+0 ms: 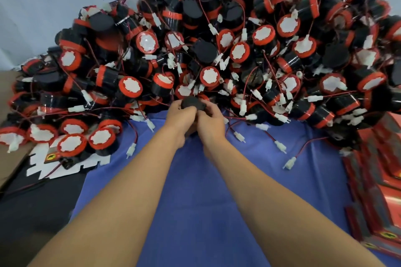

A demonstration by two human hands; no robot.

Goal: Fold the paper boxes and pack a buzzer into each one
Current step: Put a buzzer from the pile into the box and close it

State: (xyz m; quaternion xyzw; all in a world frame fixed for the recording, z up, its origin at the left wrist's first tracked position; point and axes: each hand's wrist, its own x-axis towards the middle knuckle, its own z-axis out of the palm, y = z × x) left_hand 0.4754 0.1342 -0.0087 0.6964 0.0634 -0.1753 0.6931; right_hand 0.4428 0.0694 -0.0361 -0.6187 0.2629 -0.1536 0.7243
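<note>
At the near foot of the tangled heap of black-and-red plastic buzzers (238, 52), the left hand (181, 116) and the right hand (211, 121) are gripping one round black plastic buzzer (192, 102), with their fingers curling tightly around it. A smooth blue cloth (195, 197) is lying open beneath the forearms, and glossy red cardboard box blanks (377, 191) are edging its right side.

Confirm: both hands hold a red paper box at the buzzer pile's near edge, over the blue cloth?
No. The head view shows the left hand and right hand holding a black buzzer, not a box, at the near edge of the buzzer pile, over the blue cloth.
</note>
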